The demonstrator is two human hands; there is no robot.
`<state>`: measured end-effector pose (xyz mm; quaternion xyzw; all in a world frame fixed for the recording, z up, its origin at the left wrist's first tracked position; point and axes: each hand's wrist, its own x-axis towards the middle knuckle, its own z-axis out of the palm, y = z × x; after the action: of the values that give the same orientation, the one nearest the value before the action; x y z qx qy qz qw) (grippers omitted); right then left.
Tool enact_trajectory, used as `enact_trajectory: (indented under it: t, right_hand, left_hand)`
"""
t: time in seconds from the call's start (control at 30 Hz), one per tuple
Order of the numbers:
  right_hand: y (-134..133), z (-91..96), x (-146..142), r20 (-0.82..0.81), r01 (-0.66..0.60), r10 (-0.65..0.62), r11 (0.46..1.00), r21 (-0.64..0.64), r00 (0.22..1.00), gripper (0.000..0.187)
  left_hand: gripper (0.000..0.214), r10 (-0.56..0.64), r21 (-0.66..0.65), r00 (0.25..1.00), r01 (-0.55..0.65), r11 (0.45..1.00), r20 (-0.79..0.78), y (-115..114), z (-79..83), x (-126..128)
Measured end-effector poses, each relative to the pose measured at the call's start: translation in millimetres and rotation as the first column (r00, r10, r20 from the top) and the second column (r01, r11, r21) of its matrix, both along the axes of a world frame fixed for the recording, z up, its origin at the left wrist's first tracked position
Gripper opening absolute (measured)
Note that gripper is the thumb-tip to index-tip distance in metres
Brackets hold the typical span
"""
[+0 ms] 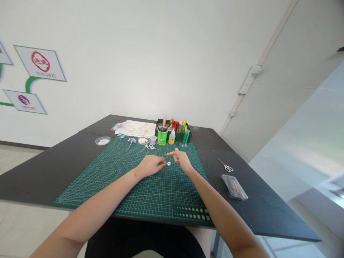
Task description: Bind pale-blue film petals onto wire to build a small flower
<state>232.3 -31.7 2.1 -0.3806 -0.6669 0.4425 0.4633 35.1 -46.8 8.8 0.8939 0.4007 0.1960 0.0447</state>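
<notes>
Both my hands rest on a green cutting mat (150, 193) in the middle of a dark table (48, 172). My left hand (151, 165) is closed in a pinch on a small silvery piece (168, 163) that lies between the two hands. My right hand (182, 160) touches the same piece from the right, its fingers curled and the index finger stretched out to the left. What the small piece is I cannot make out.
At the mat's far edge stand a green cup (162, 137) with tools, a green box (177, 129) of bottles, small dishes (102, 141), small scissors (151, 146) and two wire flowers (131, 142). Paper sheets (135, 128) lie behind. Scissors (225, 166) and a clear case (233, 186) lie right.
</notes>
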Motion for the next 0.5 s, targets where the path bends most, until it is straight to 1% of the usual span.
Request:
enact_trajectory:
  t: [0.13,0.27,0.4,0.5]
  right_hand:
    - [0.5,-0.2,-0.4,-0.001,0.01,-0.01,1.0,0.006,1.0,0.064]
    - [3.4,-2.5,-0.8,0.028,0.041,-0.04,0.999,-0.024,0.999,0.067]
    - [6.4,-6.8,-1.2,0.052,0.03,-0.026,0.996,-0.079,0.998,0.069]
    - [9.4,-11.4,-1.9,0.064,0.041,-0.032,0.989,-0.142,0.997,0.069]
  left_hand:
    - [0.016,0.004,-0.001,1.0,-0.004,1.0,-0.002,0.0,0.7,0.3]
    - [0.016,-0.003,0.006,1.0,0.003,1.0,0.011,0.6,1.0,0.3]
    - [0.017,0.017,0.024,1.0,-0.018,1.0,0.025,-0.6,1.2,0.2]
    - [0.015,0.006,0.028,0.999,-0.008,1.0,0.049,-2.1,1.8,0.2]
